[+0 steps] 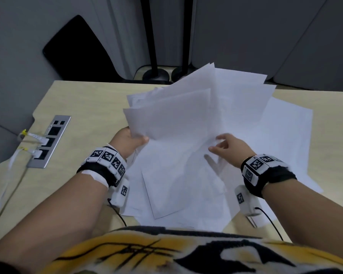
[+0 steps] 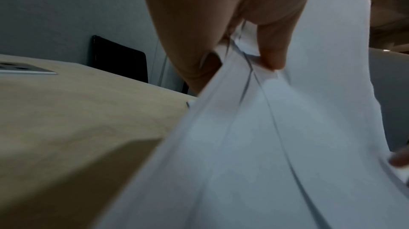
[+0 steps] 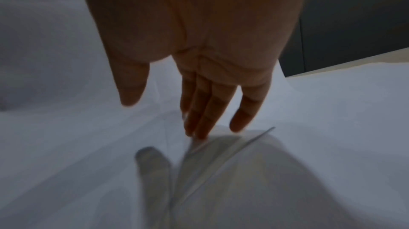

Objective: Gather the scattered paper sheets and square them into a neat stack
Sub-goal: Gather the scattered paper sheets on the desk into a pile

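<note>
My left hand point(image 1: 134, 140) grips a fanned bunch of white paper sheets point(image 1: 196, 107) by its near left corner and holds it raised above the table. In the left wrist view the thumb point(image 2: 272, 47) pinches the sheets point(image 2: 254, 136) against the fingers behind them. More white sheets point(image 1: 182, 186) lie spread and overlapping on the table point(image 1: 83, 103) in front of me. My right hand point(image 1: 223, 145) hovers over them with straight, spread fingers point(image 3: 208, 110), the fingertips at or just above a sheet's edge point(image 3: 232, 143), holding nothing.
A metal socket panel point(image 1: 49, 141) with white plugs and cables is set into the table at the left. A black chair back point(image 1: 81, 50) and two black stand bases point(image 1: 156, 74) sit beyond the far edge. Grey partition walls surround the desk.
</note>
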Motion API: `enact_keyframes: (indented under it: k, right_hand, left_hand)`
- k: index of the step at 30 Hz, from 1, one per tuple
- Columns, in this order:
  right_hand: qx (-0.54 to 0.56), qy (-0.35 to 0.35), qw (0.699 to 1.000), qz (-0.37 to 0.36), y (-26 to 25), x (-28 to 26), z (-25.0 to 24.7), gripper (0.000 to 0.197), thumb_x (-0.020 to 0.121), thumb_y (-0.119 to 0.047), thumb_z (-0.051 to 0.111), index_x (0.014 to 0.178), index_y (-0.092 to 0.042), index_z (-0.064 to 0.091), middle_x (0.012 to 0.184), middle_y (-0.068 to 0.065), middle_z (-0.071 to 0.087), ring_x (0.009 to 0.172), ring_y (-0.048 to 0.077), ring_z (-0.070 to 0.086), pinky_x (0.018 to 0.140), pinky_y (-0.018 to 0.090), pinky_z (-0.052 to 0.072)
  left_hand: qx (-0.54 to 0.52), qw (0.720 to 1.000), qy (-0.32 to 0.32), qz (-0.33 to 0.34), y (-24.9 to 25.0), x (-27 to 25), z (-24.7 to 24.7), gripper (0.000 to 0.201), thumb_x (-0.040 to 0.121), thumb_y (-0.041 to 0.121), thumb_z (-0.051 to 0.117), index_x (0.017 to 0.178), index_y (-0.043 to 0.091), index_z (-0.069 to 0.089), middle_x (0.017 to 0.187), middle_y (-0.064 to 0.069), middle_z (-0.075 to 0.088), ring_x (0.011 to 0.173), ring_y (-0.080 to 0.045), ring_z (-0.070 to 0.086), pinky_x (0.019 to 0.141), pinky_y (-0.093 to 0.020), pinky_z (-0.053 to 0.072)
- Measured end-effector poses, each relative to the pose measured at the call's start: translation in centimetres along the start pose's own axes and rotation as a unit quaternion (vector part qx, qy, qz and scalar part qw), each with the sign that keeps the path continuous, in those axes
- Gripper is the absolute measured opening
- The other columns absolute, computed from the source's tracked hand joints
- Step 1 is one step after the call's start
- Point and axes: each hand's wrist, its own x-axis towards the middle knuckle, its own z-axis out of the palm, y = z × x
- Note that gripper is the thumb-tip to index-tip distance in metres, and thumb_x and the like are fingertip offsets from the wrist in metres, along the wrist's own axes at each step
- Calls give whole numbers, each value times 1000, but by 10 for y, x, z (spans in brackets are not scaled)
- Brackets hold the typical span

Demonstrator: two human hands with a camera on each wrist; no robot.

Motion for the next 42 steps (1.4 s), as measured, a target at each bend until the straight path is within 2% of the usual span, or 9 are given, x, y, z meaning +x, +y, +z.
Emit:
enact_keyframes:
  k: [2, 6, 11, 15, 22, 32, 35, 39, 42]
  right_hand:
    - [-52, -38, 998, 14, 3, 0, 9, 53, 87, -45, 63, 130, -17, 51, 121, 1, 63, 100, 17, 60, 87, 29, 45]
    - [-89, 37, 993, 67, 14, 3, 15, 59, 86, -44, 63, 133, -13, 48, 127, 11, 57, 110, 27, 57, 93, 36, 46]
    - [-55, 116, 962, 242, 34, 8, -2, 77, 77, -44, 70, 137, -7, 38, 132, 18, 45, 120, 37, 47, 95, 40, 41]
    - [-90, 114, 963, 226, 41, 10, -1, 82, 75, -45, 71, 139, -6, 37, 134, 17, 43, 122, 36, 46, 98, 40, 39]
    - [-56, 23, 978, 199, 25, 10, 3, 62, 84, -42, 57, 134, -8, 42, 123, 12, 50, 99, 29, 54, 76, 33, 43]
    - [-84, -82, 990, 77, -4, 0, 31, 33, 93, -42, 47, 103, -10, 42, 85, 1, 49, 76, 20, 49, 65, 31, 38]
    - [-76, -68, 992, 79, -4, -3, 28, 31, 91, -44, 47, 86, -14, 40, 80, 0, 49, 68, 17, 47, 58, 29, 35]
    - [-18, -43, 995, 83, 7, 1, 22, 46, 94, -48, 49, 122, -11, 50, 113, 5, 60, 103, 25, 57, 80, 29, 39]
    - [10, -18, 995, 100, 17, 4, 19, 41, 92, -49, 49, 101, -9, 58, 85, 6, 64, 76, 24, 60, 74, 31, 47]
  left_hand:
    - [11, 1000, -6, -1, -3, 2, 0, 23, 87, 4, 65, 109, 11, 68, 109, -8, 70, 103, -22, 65, 97, -38, 46]
    - [64, 997, 28, -32, -15, 3, -5, 25, 81, 12, 69, 105, 11, 69, 110, -10, 70, 106, -28, 64, 100, -45, 47]
    - [213, 973, -2, -85, -26, 6, -7, 42, 85, 13, 68, 126, 12, 58, 124, -7, 63, 114, -27, 59, 95, -31, 43]
    - [185, 975, -2, -125, -30, 6, -6, 56, 82, 11, 67, 134, 16, 47, 126, -5, 60, 114, -28, 56, 100, -36, 43]
    - [69, 987, -8, -144, -32, 0, 0, 34, 82, 16, 73, 115, 17, 63, 115, 0, 67, 96, -19, 64, 84, -28, 46]
    - [279, 957, -40, -71, -5, -1, 16, 44, 86, 24, 70, 125, 10, 57, 125, -8, 63, 113, -29, 59, 89, -29, 43]
    - [360, 932, 29, -30, 5, -5, 19, 31, 90, 24, 61, 117, 10, 60, 115, -9, 67, 104, -31, 61, 77, -26, 40]
    - [383, 916, 104, 53, 19, -13, 17, 18, 91, 16, 51, 93, 5, 65, 95, -15, 66, 89, -35, 62, 71, -31, 44]
    - [413, 885, 156, 146, 21, -15, 15, 19, 92, 15, 50, 96, 7, 67, 105, -10, 64, 89, -35, 60, 70, -31, 42]
